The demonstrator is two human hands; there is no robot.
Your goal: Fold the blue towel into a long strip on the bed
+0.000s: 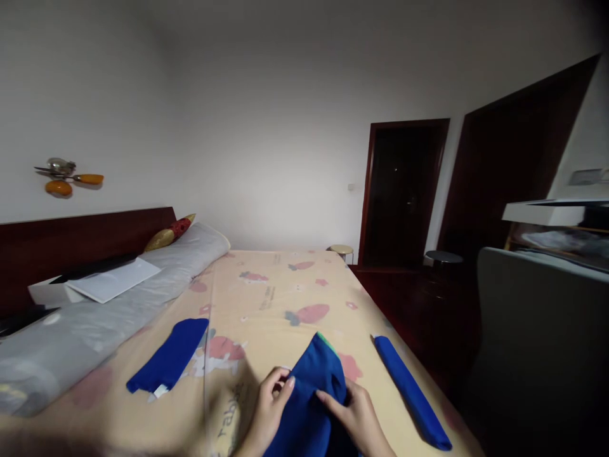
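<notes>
head view: i see both hands on one blue cloth (311,393)
left hand (266,412): pinching its left edge
right hand (356,416): gripping its right side
axis: runs away from me

I saw a royal blue cloth (311,393) with a thin green edge at its far tip. Two more blue pieces (167,358) (412,392) matched its shade. The bedsheet (280,298) was pale cream, printed with pink-red carrots and grey lettering. The bolster (118,311) was grey, the headboard (71,244) dark reddish brown, the doors (402,190) the same.
</notes>
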